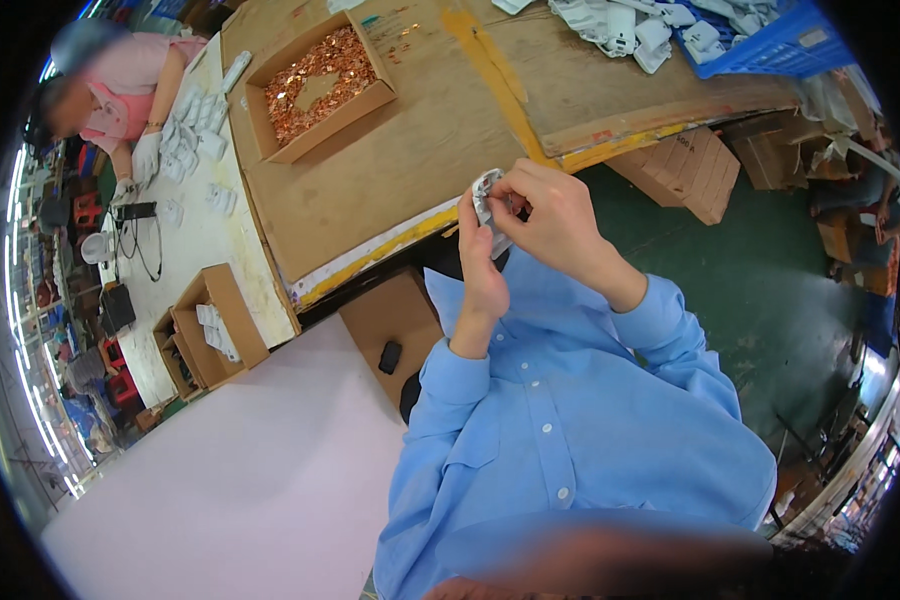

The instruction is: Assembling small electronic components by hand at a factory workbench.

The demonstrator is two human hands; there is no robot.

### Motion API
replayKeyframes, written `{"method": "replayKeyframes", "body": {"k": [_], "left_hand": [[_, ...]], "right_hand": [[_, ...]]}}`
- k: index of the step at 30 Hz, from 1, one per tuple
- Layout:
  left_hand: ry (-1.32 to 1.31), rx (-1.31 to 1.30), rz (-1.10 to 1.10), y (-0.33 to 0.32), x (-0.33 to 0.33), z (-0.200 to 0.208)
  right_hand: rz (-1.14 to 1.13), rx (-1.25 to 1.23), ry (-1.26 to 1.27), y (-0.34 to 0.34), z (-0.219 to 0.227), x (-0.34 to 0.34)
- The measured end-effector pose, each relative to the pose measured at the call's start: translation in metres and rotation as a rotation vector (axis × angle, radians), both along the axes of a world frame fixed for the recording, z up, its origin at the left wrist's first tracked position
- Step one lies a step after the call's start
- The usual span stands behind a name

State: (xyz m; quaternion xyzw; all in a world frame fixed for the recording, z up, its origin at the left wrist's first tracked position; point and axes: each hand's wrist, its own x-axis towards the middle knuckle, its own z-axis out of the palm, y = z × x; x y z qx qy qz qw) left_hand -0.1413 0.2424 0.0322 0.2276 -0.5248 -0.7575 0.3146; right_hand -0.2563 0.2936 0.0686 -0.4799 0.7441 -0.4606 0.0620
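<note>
Just past the table's near edge, my left hand (482,275) holds a small white plastic housing (486,188) upright, its hollow side facing my right hand. The fingers of my right hand (550,215) are curled and pinched together at the housing's inner side. Whatever lies between those fingertips, if anything, is too small to make out. On the table, an open cardboard box (375,97) holds many small copper-coloured metal pieces. More white plastic housings (620,30) lie in a heap at the far right of the table.
A blue plastic crate (770,45) with white parts stands at the far right. At left, a co-worker in pink with white gloves (146,158) sits at a white table (195,225) holding white parts and a cardboard box (232,310). Another carton (685,175) is under the table's right side.
</note>
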Motion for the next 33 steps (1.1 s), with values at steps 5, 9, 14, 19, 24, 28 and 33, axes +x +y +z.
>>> {"method": "replayKeyframes", "body": {"k": [5, 9, 14, 19, 24, 28, 33], "left_hand": [[-0.021, 0.014, -0.057, -0.005, 0.005, 0.002], [-0.103, -0.068, 0.008, -0.004, 0.008, 0.003], [-0.100, -0.037, -0.025, 0.002, 0.012, 0.010], [-0.143, -0.053, -0.033, 0.000, 0.016, 0.004], [-0.244, -0.094, -0.034, 0.001, 0.016, 0.006], [-0.261, -0.110, -0.021, 0.002, 0.016, 0.006], [-0.349, -0.155, -0.013, 0.002, 0.017, 0.011]], "right_hand": [[0.001, -0.019, -0.006, 0.004, -0.001, 0.001], [0.000, -0.041, -0.080, 0.009, 0.003, 0.004], [0.028, 0.066, -0.502, 0.016, 0.005, -0.010], [0.061, 0.167, -0.467, 0.016, 0.005, -0.006], [0.050, 0.168, -0.342, 0.018, 0.009, 0.000], [0.044, 0.154, -0.283, 0.019, 0.008, 0.002], [0.035, 0.181, -0.304, 0.017, 0.008, 0.001]]}}
